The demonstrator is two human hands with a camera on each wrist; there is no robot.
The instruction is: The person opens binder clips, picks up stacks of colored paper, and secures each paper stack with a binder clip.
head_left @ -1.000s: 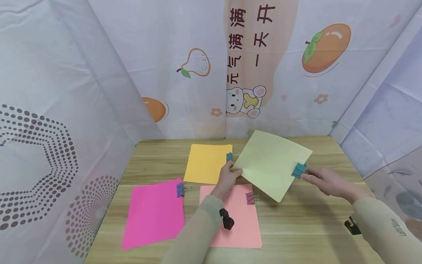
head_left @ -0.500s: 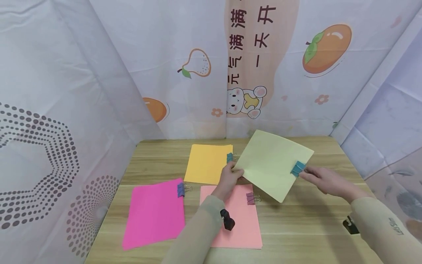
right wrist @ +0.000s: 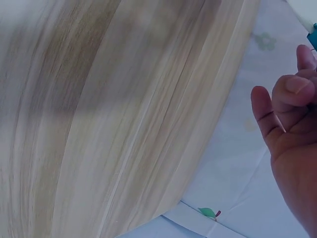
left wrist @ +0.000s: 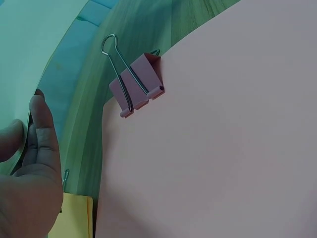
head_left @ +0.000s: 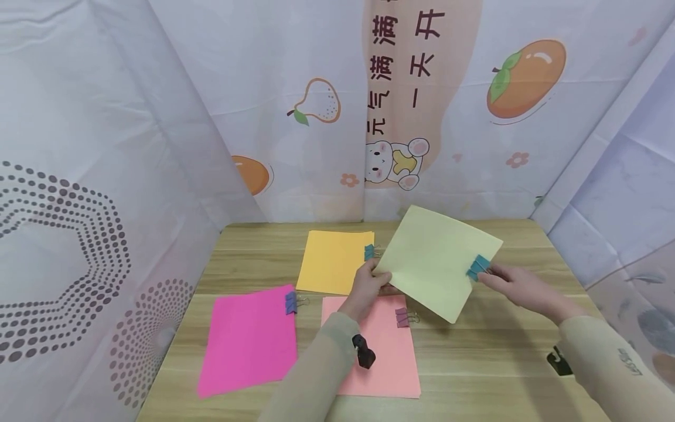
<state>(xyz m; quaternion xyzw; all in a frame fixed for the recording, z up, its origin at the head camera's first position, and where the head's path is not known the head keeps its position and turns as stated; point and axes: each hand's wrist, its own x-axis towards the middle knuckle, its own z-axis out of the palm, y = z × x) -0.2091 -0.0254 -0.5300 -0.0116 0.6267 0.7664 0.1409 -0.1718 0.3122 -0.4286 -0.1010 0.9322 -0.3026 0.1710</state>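
Above the table, a pale yellow sheaf of paper (head_left: 437,258) is held up at a tilt. My left hand (head_left: 366,287) pinches its lower left edge, the thumb on the near face and fingers behind, as the left wrist view also shows. On the sheaf's right edge sits a teal binder clip (head_left: 479,266). My right hand (head_left: 519,287) pinches that clip by its handles. In the right wrist view only a corner of the clip (right wrist: 313,37) shows beside the fingertips. Below my left forearm lies pink paper (head_left: 377,346) with a mauve binder clip (head_left: 402,317) on its right edge.
Magenta paper (head_left: 250,340) with a blue-purple binder clip (head_left: 291,303) lies at the left. Behind is orange-yellow paper (head_left: 334,261) with another teal binder clip (head_left: 370,252). The wooden table (head_left: 474,363) ends at a printed curtain (head_left: 306,193).
Both hands keep their hold on the pale yellow paper and its clip. Only a slight shift of the whole view shows, with the sheaf's tilt nearly the same.
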